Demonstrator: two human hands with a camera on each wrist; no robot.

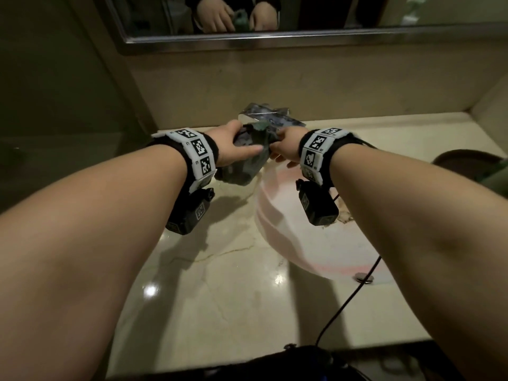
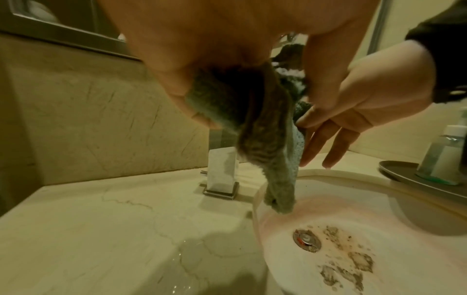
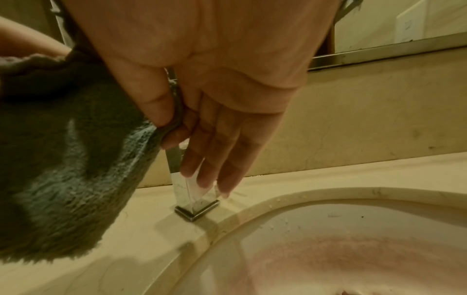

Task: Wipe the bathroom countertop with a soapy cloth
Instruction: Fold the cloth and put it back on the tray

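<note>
Setting: a glossy cream marble bathroom countertop (image 1: pixel 220 284) with thin dark veins, a matching stone splashback and a steel-framed wall mirror (image 1: pixel 275 37) above it.
Cloth: a dark grey-green fluffy terry cloth (image 1: pixel 244 163) is held in the air between both hands, above the left rim of the basin and in front of the tap. It is bunched at the top and its loose end hangs down toward the basin edge without touching the counter.
Left hand: the left hand (image 1: pixel 236 144) grasps the bunched upper part of the cloth, fingers and thumb wrapped around it.
Right hand: the right hand (image 1: pixel 286 147) pinches an edge of the cloth between thumb and forefinger; its other fingers (image 3: pixel 215 159) point downward, straight and loose.
Basin: a round white sunken basin (image 2: pixel 341 229) with a pinkish tint sits in the counter to the right of the cloth. Dark flaky stains lie near its metal drain (image 2: pixel 306 240).
Tap: a square chrome tap (image 2: pixel 222 175) stands on the counter behind the basin, just beyond the hanging cloth.
Far right: a pale pump bottle (image 2: pixel 447 151) stands on a dark oval tray (image 2: pixel 394 171) at the counter's right end.
Wrists: both wrists wear black bands with white coded markers.
</note>
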